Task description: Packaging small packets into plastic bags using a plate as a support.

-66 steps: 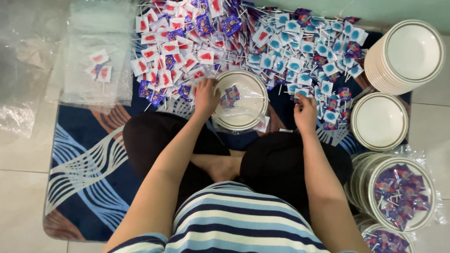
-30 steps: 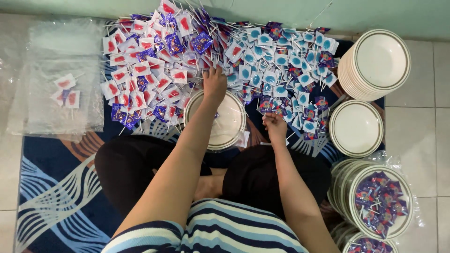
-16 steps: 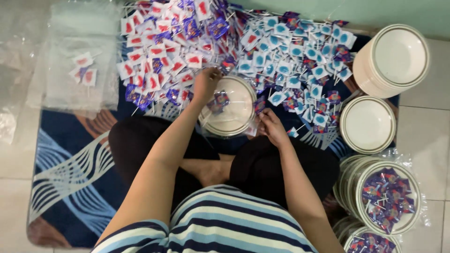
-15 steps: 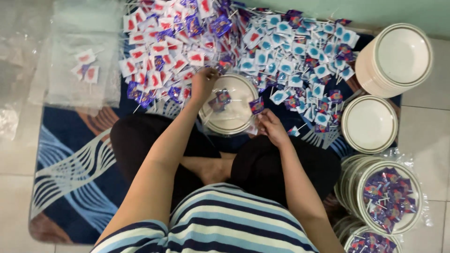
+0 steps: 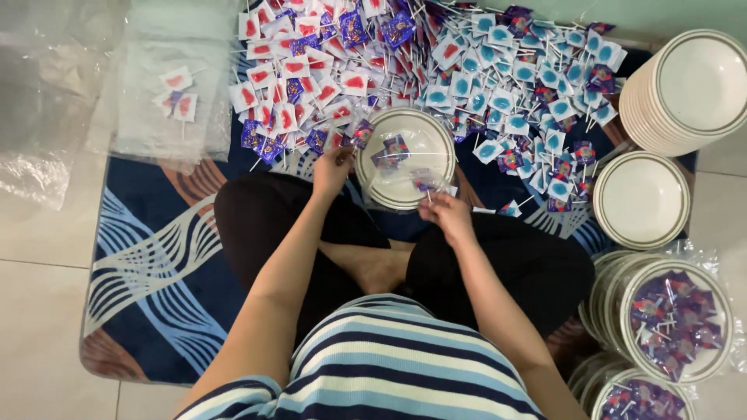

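Note:
I sit cross-legged on a blue patterned rug [image 5: 148,264]. A white plate [image 5: 420,132] lies in front of my knees inside clear plastic, with a few purple-wrapped lollipops [image 5: 393,146] on it. My left hand [image 5: 333,167] is at the plate's left rim, pinching a purple-wrapped lollipop [image 5: 362,134] by its stick. My right hand [image 5: 445,216] is at the plate's near rim, fingers closed on another wrapped lollipop [image 5: 422,182]. Beyond the plate lies a wide heap of lollipops, red-wrapped [image 5: 311,70] on the left and blue-wrapped [image 5: 513,85] on the right.
A tall stack of white plates [image 5: 692,85] stands at the far right, with a single plate [image 5: 642,198] below it. Filled plates wrapped in clear plastic [image 5: 677,319] are stacked at the near right. Clear bags [image 5: 167,93] holding a few lollipops lie on the left.
My left hand reached into the lollipop heap and came back to the plate's left rim with a lollipop. My right hand moved from the heap to the plate's near rim. More lollipops lie on the plate.

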